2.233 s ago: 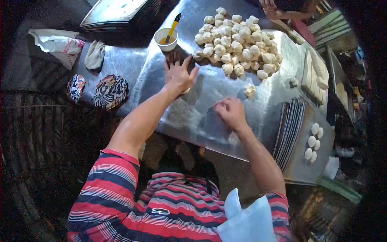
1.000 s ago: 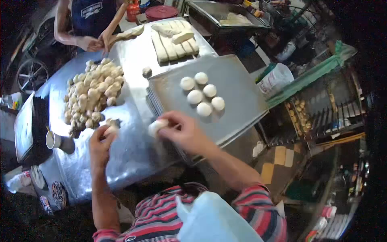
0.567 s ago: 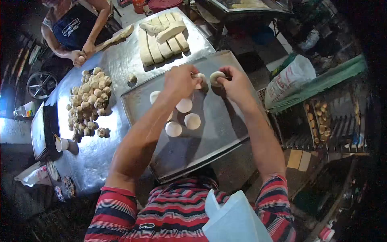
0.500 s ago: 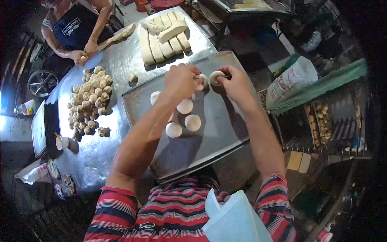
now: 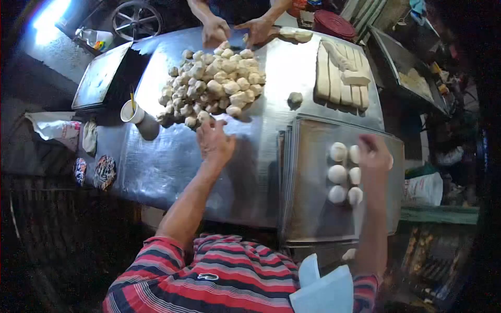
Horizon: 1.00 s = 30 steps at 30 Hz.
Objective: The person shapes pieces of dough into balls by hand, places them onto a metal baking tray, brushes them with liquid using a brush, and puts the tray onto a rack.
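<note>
My left hand [image 5: 215, 142] reaches to the near edge of a big heap of small dough pieces [image 5: 216, 78] on the metal table. Its fingers are apart, and the fingertips are at a dough piece on the heap's edge; whether they touch it I cannot tell. My right hand [image 5: 371, 155], smeared by motion, is over a metal baking tray [image 5: 313, 219] at the right. Beside and partly under it are several smooth round dough balls [image 5: 337, 173] in rows on the tray. Its fingers are too blurred to read.
Across the table are a co-worker's hands [image 5: 235, 31] behind the heap. Thick dough strips [image 5: 342, 78] lie at the back right, near a lone dough piece [image 5: 295, 98]. A white cup [image 5: 132, 112] stands at the left, by stacked trays [image 5: 102, 75].
My view has swung left. Both hands were pinching dough over the tray; now my left hand is at the heap and my right hand is over the dough balls.
</note>
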### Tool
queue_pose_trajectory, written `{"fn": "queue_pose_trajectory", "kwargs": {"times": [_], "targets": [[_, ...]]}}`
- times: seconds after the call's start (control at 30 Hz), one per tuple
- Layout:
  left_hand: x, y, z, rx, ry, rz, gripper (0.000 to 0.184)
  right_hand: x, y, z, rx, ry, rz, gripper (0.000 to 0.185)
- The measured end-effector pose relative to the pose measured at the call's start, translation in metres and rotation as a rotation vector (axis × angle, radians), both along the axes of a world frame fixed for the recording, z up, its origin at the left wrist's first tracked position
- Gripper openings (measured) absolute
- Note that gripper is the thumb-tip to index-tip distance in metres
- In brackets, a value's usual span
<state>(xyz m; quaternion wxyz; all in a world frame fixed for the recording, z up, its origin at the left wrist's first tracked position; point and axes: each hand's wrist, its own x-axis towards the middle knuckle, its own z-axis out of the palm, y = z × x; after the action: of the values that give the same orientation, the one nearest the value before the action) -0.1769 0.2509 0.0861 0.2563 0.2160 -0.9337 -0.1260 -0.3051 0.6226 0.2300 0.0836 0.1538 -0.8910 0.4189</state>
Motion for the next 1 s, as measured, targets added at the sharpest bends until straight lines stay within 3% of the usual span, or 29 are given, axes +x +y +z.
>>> {"fn": "queue_pose_trajectory", "kwargs": {"times": [0.07,0.1,0.13,0.23,0.3,0.33,0.43,0.5,0.6,0.7,0.73,0.8,0.87,0.97,1.0], "targets": [[0.019,-0.047,-0.029,0.238,-0.029,-0.075,0.033,0.018,-0.101,-0.021,-0.109,-0.091,0.22,0.018],[0.027,-0.064,-0.039,0.425,-0.002,-0.16,0.033,0.026,-0.15,-0.025,0.071,-0.018,0.263,0.015],[0.04,-0.075,-0.047,0.618,0.024,-0.241,0.033,0.035,-0.198,-0.032,0.091,-0.222,0.263,0.019],[0.083,-0.113,-0.027,0.655,0.162,-0.258,0.027,0.03,-0.305,-0.104,0.21,-0.278,0.083,0.031],[0.121,-0.152,-0.033,0.736,0.057,-0.22,0.024,0.021,-0.334,-0.161,0.221,-0.086,-0.038,0.032],[0.139,-0.169,-0.026,0.717,0.074,-0.227,0.022,0.02,-0.342,-0.176,0.222,0.008,-0.095,0.033],[0.196,-0.217,-0.019,0.554,0.147,-0.233,0.018,0.053,-0.328,-0.155,-0.136,-0.234,-0.129,0.028],[0.234,-0.243,-0.017,0.469,0.097,-0.217,0.018,0.091,-0.295,-0.129,-0.104,-0.31,-0.011,0.022],[0.262,-0.252,-0.022,0.347,-0.062,-0.259,0.02,0.16,-0.247,-0.123,0.142,-0.198,0.295,0.017],[0.25,-0.223,-0.046,0.163,-0.179,-0.332,0.031,0.225,-0.245,-0.169,0.426,-0.051,0.476,0.014],[0.232,-0.213,-0.045,0.086,-0.175,-0.374,0.034,0.232,-0.259,-0.18,0.343,0.074,0.433,0.015],[0.196,-0.215,-0.039,0.127,-0.162,-0.373,0.04,0.193,-0.296,-0.209,0.245,0.315,0.447,0.018],[0.175,-0.239,-0.052,0.118,-0.146,-0.367,0.042,0.135,-0.324,-0.208,0.303,0.168,0.361,0.018],[0.195,-0.246,-0.078,0.127,-0.116,-0.282,0.044,0.122,-0.325,-0.17,0.097,0.069,0.464,0.017],[0.202,-0.243,-0.082,0.136,-0.092,-0.232,0.044,0.135,-0.314,-0.178,0.233,0.09,0.642,0.016]]}}
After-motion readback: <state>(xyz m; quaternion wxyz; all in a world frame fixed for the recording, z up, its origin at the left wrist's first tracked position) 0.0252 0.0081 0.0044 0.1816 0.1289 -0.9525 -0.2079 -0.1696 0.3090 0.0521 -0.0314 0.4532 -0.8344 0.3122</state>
